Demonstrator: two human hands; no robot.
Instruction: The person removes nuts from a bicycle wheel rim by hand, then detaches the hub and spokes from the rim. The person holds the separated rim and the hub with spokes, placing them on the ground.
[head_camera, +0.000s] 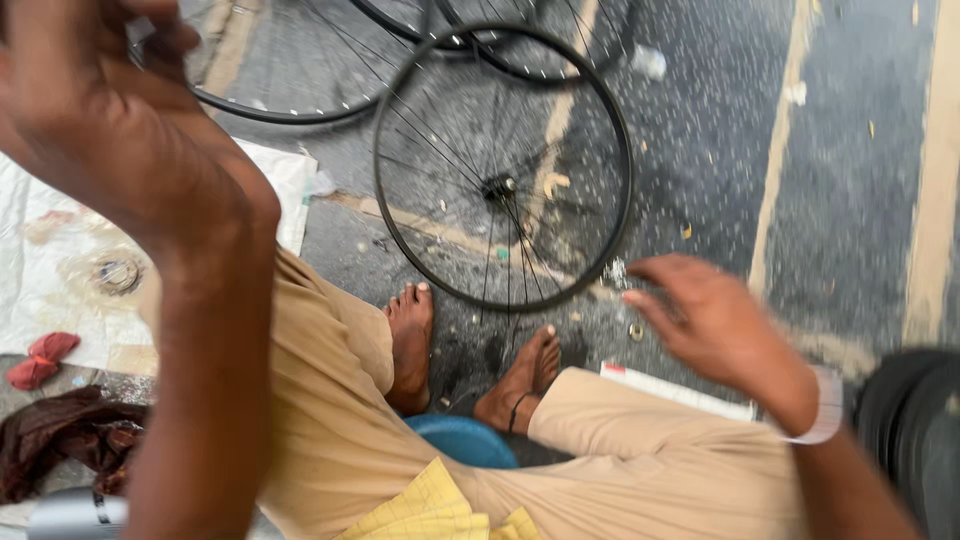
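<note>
Below, right hand (700, 315) open, fingers spread, empty, just beside wheel rim (625, 200), left hand (110, 120) raised close, grip unclear, blurred.

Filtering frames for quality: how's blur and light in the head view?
Head view: left hand close to the lens, soft and oversized; right hand smeared by motion; bicycle wheel rim and spokes fairly sharp; light flat and even, no hard shadows, no glare on the wet-looking floor.
</note>
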